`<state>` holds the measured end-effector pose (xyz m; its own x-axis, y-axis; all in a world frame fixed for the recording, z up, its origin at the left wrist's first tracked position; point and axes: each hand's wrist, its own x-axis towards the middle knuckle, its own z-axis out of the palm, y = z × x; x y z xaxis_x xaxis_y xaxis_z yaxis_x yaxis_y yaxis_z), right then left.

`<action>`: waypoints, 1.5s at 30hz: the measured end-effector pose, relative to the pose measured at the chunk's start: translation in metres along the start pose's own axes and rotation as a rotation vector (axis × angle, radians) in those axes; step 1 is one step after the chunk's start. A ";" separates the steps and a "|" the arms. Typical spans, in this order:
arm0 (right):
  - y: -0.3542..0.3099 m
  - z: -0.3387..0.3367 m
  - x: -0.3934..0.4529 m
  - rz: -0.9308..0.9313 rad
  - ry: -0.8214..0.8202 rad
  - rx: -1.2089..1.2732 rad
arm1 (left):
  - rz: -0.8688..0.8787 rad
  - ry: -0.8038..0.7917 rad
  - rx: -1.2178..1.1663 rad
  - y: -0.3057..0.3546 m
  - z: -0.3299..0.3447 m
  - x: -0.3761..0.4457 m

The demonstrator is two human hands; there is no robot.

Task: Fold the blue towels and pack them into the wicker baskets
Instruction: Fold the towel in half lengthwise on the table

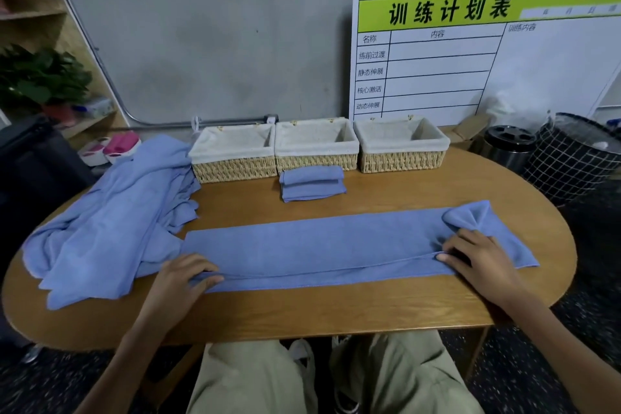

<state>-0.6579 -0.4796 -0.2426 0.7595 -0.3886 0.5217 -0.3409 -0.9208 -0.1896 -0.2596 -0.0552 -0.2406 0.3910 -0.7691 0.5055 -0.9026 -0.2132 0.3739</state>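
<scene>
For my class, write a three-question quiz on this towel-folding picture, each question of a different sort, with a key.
1. True or false: the three lined wicker baskets at the back of the oval wooden table already hold folded towels.
2. Which lies just in front of the middle basket? A) a loose heap B) a small stack of folded blue towels C) nothing
3. Fill in: both the left hand and the right hand rest on the long blue towel's ____ edge.

Key: 1 false, they look empty. 2 B; the unfolded blue heap lies at the left. 3 near.
</scene>
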 end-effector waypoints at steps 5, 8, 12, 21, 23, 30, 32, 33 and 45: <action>-0.003 -0.002 -0.002 0.008 -0.014 0.012 | -0.046 -0.017 -0.001 0.005 -0.003 -0.003; -0.004 -0.005 0.000 0.024 -0.002 0.016 | -0.100 -0.023 -0.048 0.009 -0.004 -0.005; -0.007 -0.007 -0.003 0.017 0.040 0.004 | -0.145 -0.023 -0.092 0.013 -0.006 -0.008; -0.009 -0.017 -0.016 -0.110 0.099 -0.044 | 0.043 0.039 -0.115 0.021 -0.012 -0.015; -0.008 -0.018 -0.016 -0.096 0.082 -0.032 | 0.082 0.015 -0.094 0.021 -0.011 -0.014; -0.002 -0.012 -0.012 -0.108 0.091 -0.092 | -0.021 -0.005 -0.072 0.021 -0.011 -0.014; 0.001 -0.006 -0.004 -0.097 0.090 -0.114 | -0.087 -0.012 -0.053 0.019 -0.010 -0.010; 0.003 -0.004 0.002 -0.090 0.086 -0.120 | -0.125 -0.013 -0.050 0.018 -0.010 -0.007; 0.000 -0.023 -0.011 -0.117 0.172 -0.152 | -0.193 -0.017 -0.101 0.022 -0.018 -0.011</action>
<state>-0.6792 -0.4743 -0.2289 0.6978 -0.2558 0.6690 -0.3454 -0.9385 0.0015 -0.2805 -0.0407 -0.2235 0.5510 -0.7304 0.4037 -0.7882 -0.2965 0.5393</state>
